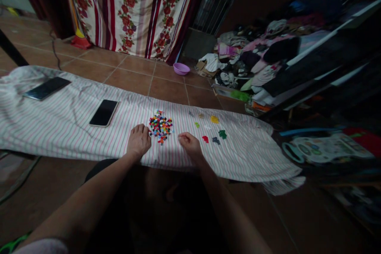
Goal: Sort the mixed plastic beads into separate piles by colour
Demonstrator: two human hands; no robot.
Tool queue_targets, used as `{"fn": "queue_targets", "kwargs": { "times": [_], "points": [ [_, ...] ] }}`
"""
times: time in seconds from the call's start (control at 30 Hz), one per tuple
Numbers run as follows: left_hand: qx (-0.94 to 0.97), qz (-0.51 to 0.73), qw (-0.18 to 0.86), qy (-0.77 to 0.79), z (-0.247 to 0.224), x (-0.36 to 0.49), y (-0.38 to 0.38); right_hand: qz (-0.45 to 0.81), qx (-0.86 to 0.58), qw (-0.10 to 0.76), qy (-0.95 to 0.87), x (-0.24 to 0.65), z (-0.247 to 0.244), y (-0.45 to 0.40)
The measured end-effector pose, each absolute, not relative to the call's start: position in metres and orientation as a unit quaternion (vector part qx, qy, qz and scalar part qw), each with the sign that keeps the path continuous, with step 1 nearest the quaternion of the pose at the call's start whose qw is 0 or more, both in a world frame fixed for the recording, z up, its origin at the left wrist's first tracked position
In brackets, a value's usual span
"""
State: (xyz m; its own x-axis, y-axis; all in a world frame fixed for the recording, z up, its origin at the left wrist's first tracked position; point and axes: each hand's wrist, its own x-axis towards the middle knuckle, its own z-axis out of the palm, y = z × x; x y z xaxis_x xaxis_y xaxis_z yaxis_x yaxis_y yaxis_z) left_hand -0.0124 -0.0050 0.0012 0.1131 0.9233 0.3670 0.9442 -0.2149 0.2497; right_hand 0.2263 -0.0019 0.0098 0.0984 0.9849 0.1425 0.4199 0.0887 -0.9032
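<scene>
A mixed heap of small colourful pieces (160,126) lies on the striped cloth (131,105). My left hand (139,139) rests palm down on the cloth at the heap's left edge, its fingers close together. To the right of the heap is my right hand (189,143), fingers curled in a pinch; anything between the fingertips is too small to make out. Beyond it lie small single-colour groups: yellow (214,119), dark green (222,134), red (205,139), dark grey (216,140), light green (197,125) and white (207,127).
A phone (104,112) lies left of my left hand, and a dark tablet-like device (47,88) farther left. On the tiled floor behind stand a purple basin (181,69) and a heap of clothes (253,53). A floral curtain (131,12) hangs at the back.
</scene>
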Motion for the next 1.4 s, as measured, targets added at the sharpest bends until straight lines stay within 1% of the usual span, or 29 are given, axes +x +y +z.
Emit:
{"fn": "queue_targets", "kwargs": {
  "times": [0.13, 0.27, 0.43, 0.73, 0.93, 1.17, 1.4],
  "points": [
    [-0.746, -0.225, 0.025, -0.626, 0.000, -0.012, -0.004, 0.273, -0.546, 0.397, -0.685, 0.194, 0.005, 0.000],
    [-0.748, -0.220, 0.030, -0.626, 0.000, -0.012, -0.004, 0.210, -0.558, 0.343, -0.726, 0.180, -0.002, 0.008],
    [-0.747, -0.214, 0.035, -0.628, 0.000, -0.012, -0.004, 0.181, -0.573, 0.297, -0.742, 0.177, -0.007, 0.013],
    [-0.748, -0.210, 0.038, -0.628, 0.001, -0.011, -0.004, 0.172, -0.568, 0.274, -0.757, 0.179, -0.009, 0.009],
    [-0.746, -0.207, 0.044, -0.631, 0.000, -0.011, -0.003, 0.174, -0.567, 0.239, -0.769, 0.177, -0.003, 0.010],
    [-0.745, -0.201, 0.048, -0.634, 0.001, -0.010, -0.003, 0.177, -0.567, 0.271, -0.758, 0.177, -0.003, 0.006],
    [-0.744, -0.204, 0.046, -0.634, 0.003, -0.010, -0.004, 0.174, -0.558, 0.269, -0.765, 0.177, -0.004, 0.011]
  ]
}}
